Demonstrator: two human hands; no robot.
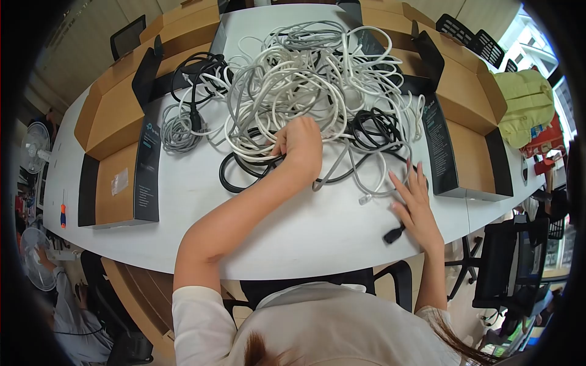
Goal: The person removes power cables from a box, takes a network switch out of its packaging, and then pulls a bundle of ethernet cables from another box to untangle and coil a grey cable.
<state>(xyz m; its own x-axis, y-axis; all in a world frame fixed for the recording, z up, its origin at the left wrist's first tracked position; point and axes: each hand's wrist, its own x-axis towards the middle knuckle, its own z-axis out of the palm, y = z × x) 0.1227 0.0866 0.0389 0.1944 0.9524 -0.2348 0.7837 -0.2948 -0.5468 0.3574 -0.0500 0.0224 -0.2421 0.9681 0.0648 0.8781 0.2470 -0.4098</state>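
A large tangle of white and grey network cables (pixel 293 85) lies on the white table, with black cables mixed in. My left hand (pixel 300 143) is closed at the near edge of the tangle, its fingers curled on a cable; the fingertips are partly hidden. Under and beside it runs a thick black cable (pixel 229 180). My right hand (pixel 417 210) has its fingers spread, at the tangle's right near side. Just below its thumb lies a black plug (pixel 394 235). A clear network plug (pixel 365 199) on a grey cable rests left of that hand.
Open cardboard boxes stand on both sides, a left box (pixel 146 177) and a right box (pixel 441 158). The left one holds a small plastic bag (pixel 120 182). A screwdriver (pixel 63 215) lies at the far left. A coiled grey cable (pixel 178 131) sits beside the left box.
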